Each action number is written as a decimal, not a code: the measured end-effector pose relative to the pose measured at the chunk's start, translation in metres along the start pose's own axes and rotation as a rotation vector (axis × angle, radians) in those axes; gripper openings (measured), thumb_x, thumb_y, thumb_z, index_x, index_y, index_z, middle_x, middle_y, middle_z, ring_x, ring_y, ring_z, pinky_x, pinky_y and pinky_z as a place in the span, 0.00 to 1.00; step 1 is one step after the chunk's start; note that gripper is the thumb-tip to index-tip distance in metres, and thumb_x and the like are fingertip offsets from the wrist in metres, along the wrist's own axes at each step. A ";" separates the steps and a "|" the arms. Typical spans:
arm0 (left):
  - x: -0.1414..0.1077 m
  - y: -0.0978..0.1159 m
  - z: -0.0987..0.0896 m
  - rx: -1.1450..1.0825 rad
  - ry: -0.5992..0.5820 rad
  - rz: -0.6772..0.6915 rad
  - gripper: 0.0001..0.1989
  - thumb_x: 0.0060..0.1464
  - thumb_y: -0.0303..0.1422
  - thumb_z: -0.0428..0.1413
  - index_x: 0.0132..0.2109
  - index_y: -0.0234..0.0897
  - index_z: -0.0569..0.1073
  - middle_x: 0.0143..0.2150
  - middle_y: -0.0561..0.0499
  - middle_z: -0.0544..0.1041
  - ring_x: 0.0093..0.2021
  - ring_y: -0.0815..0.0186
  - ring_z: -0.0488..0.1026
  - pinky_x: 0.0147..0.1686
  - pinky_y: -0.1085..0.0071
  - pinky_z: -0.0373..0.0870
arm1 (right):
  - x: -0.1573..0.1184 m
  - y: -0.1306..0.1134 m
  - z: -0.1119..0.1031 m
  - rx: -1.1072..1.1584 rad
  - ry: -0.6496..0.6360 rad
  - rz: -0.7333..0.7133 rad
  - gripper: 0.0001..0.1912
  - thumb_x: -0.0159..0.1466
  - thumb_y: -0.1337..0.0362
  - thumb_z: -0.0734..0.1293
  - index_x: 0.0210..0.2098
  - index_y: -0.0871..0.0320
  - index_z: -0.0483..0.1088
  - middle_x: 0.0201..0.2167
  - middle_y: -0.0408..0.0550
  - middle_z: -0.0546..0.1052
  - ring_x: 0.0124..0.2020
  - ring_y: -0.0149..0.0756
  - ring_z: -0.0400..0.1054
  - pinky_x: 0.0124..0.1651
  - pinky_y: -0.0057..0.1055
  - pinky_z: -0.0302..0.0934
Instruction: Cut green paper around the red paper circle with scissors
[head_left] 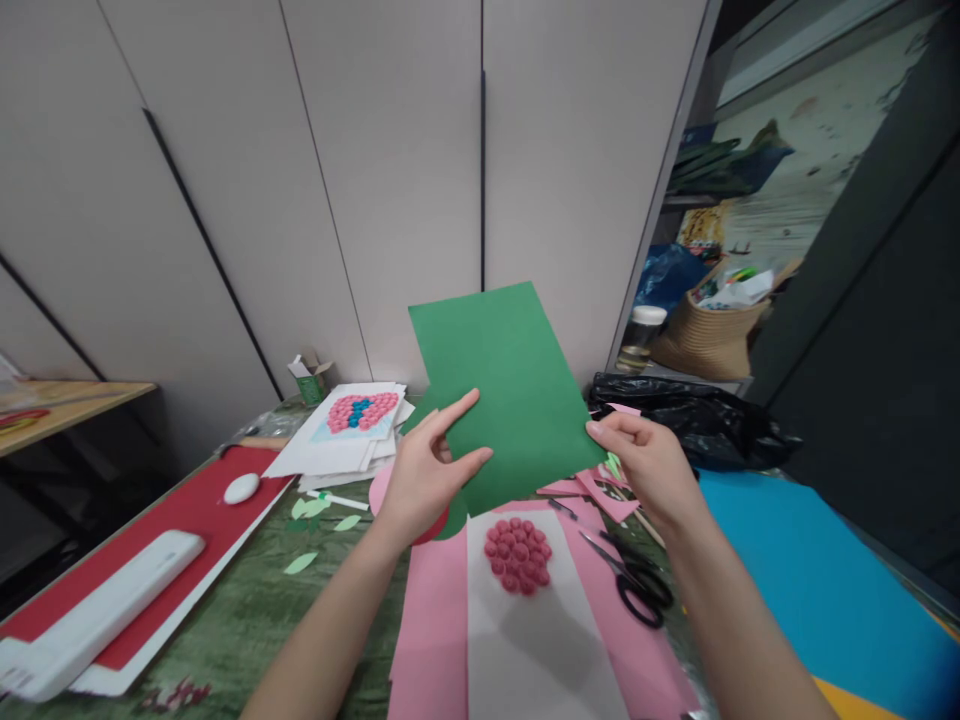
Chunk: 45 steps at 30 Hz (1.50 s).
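A sheet of green paper (502,390) is held up above the table, tilted towards me. My right hand (637,450) is closed on its lower right edge, pinching it between thumb and fingers. My left hand (427,465) grips the lower left side, thumb and index finger lying on the front and the other fingers partly hidden behind. Below the sheet, a white strip of paper (544,660) bears a round cluster of dark pink balls (517,555). It rests on pink paper (431,640). Black-handled scissors (637,580) lie on the right, near my right wrist.
Pale green paper leaves (301,563) lie on the green cloth (247,610). At left are a white device (112,610), red paper (180,510) and a white oval object (241,488). White sheets (300,440) lie behind; blue paper (817,570) and a black bag (690,420) are at right.
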<state>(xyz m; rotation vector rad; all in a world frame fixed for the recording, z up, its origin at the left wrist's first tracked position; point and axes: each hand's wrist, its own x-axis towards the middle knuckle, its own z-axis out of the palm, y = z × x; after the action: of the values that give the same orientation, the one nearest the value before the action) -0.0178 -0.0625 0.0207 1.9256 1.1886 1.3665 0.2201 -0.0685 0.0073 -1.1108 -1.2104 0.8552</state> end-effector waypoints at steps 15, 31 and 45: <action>-0.001 0.002 0.000 -0.029 0.035 0.058 0.29 0.44 0.29 0.59 0.55 0.44 0.65 0.45 0.48 0.73 0.43 0.59 0.70 0.37 0.65 0.71 | 0.001 -0.001 -0.003 -0.031 -0.056 0.036 0.10 0.54 0.57 0.68 0.24 0.58 0.69 0.12 0.37 0.63 0.12 0.23 0.49 0.16 0.25 0.40; 0.001 0.001 -0.003 0.024 0.033 0.076 0.31 0.43 0.28 0.59 0.57 0.44 0.64 0.46 0.47 0.72 0.43 0.59 0.70 0.38 0.65 0.71 | 0.000 -0.008 -0.007 -0.065 -0.214 0.007 0.12 0.56 0.57 0.66 0.23 0.59 0.68 0.18 0.41 0.70 0.21 0.30 0.66 0.25 0.25 0.56; 0.002 0.000 -0.001 -0.032 0.065 0.077 0.31 0.43 0.29 0.60 0.56 0.43 0.64 0.44 0.47 0.73 0.44 0.58 0.70 0.39 0.63 0.71 | 0.001 -0.009 -0.008 -0.135 -0.205 -0.030 0.12 0.56 0.55 0.65 0.25 0.58 0.67 0.18 0.44 0.73 0.24 0.36 0.70 0.30 0.28 0.60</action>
<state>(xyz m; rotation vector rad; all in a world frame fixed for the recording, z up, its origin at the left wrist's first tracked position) -0.0181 -0.0612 0.0219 1.9362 1.1266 1.4896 0.2273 -0.0708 0.0161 -1.1298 -1.4695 0.8909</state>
